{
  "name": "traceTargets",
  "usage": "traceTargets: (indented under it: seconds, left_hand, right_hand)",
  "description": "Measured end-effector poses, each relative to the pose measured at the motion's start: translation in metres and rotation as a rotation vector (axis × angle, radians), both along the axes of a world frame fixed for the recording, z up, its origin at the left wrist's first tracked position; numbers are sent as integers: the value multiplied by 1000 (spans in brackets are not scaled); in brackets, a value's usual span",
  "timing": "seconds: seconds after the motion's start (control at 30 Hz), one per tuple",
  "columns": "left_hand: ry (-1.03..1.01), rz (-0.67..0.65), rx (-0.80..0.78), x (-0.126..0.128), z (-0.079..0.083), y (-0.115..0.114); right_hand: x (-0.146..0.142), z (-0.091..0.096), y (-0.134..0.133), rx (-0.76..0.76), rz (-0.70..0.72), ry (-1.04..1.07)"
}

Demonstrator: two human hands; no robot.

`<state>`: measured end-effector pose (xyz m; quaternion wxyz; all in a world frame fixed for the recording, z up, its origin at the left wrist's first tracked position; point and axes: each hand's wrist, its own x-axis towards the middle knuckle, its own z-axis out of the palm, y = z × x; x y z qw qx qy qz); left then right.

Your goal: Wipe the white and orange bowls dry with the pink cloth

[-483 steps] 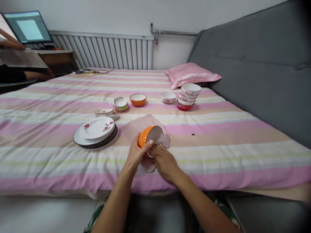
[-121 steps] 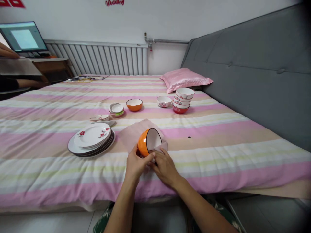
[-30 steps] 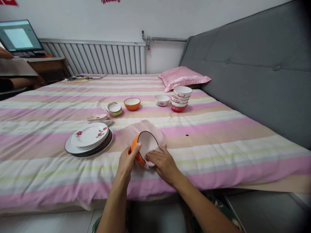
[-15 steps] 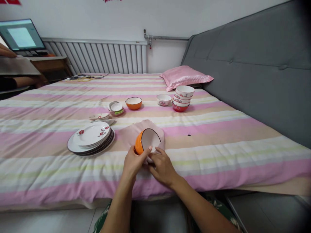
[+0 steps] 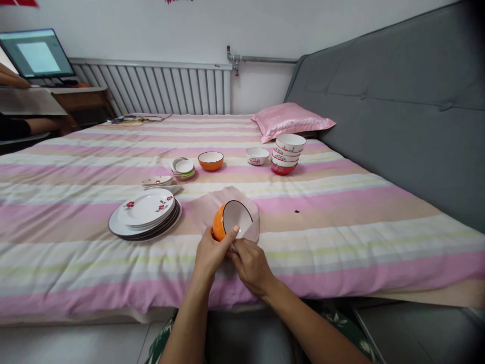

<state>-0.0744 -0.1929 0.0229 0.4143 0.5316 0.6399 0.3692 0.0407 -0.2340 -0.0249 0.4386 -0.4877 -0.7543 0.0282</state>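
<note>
An orange bowl with a white inside and a dark rim is tilted on its side, its mouth toward the right. My left hand grips it from the near left, thumb over the rim. Beneath and around the bowl is a pale pink cloth, one part folded up over the bowl's right rim. My right hand is closed on the cloth at the bowl's near edge; its fingertips are partly hidden.
On the striped bed stand stacked plates, small dishes, another orange bowl, a white bowl and a bowl stack. A pink pillow lies near the grey headboard. A person's arm shows far left.
My right hand has drawn its fingers in more tightly and sits slightly lower on the bowl's near edge. The view has shifted slightly; the bowl stays in my left hand.
</note>
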Motion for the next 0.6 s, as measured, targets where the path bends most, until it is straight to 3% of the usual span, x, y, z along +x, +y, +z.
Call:
traceTargets:
  seconds: [0.37, 0.6]
  left_hand:
    - [-36, -39, 1, 0, -4, 1]
    - [-7, -8, -9, 2, -2, 2]
  right_hand:
    - [3, -2, -4, -57, -5, -95]
    - [15, 0, -3, -75, 96, -90]
